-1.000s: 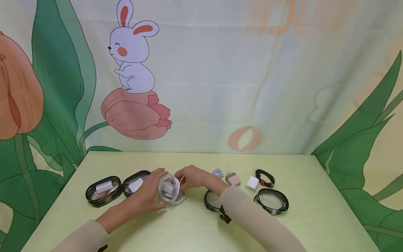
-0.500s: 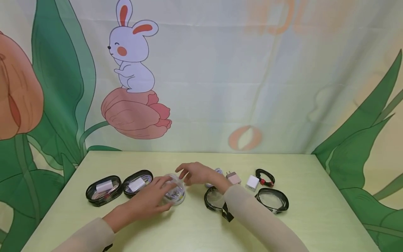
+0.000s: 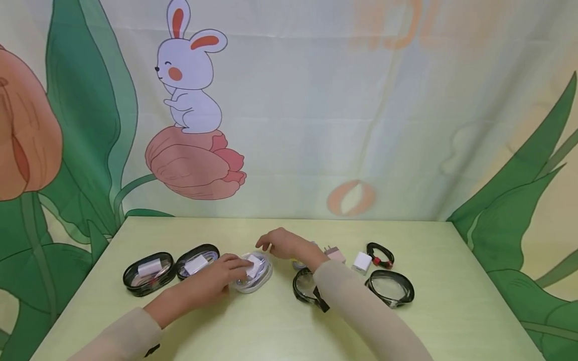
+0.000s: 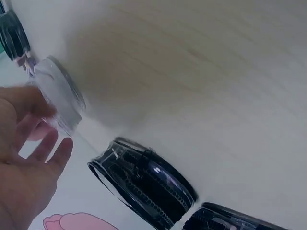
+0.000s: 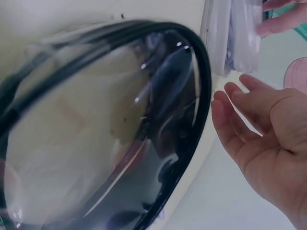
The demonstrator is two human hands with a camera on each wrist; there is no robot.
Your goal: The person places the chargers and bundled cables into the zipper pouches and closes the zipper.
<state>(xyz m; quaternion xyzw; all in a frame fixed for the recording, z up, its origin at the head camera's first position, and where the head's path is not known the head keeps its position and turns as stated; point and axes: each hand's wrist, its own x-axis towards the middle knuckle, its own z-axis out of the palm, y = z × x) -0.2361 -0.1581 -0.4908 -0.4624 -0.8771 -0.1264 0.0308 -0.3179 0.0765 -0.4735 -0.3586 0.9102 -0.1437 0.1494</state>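
Note:
A clear oval pouch with a white rim (image 3: 259, 285) lies on the table, a white charger plug (image 3: 255, 265) and pale cable showing in its middle. My left hand (image 3: 226, 275) reaches its left side, fingertips over the plug. In the left wrist view, that hand's fingers (image 4: 62, 151) are spread loosely beside the pouch (image 4: 60, 93). Just right of and behind the pouch hovers my right hand (image 3: 283, 243). Its fingers are relaxed with nothing between them, as the right wrist view (image 5: 268, 120) also shows.
At left lie two black-rimmed clear pouches (image 3: 135, 290) (image 3: 180, 276), each holding a white plug. Rightward are two more black-rimmed pouches (image 3: 295, 290) (image 3: 408, 291), a pink plug (image 3: 335, 254), a white plug (image 3: 362, 262) and a black cable (image 3: 381, 248). A printed curtain (image 3: 289, 125) hangs behind.
The white-rimmed pouch, earlier tilted up between both hands, now lies flat and slightly further right. My right hand has drawn off it; my left fingers have moved onto its middle.

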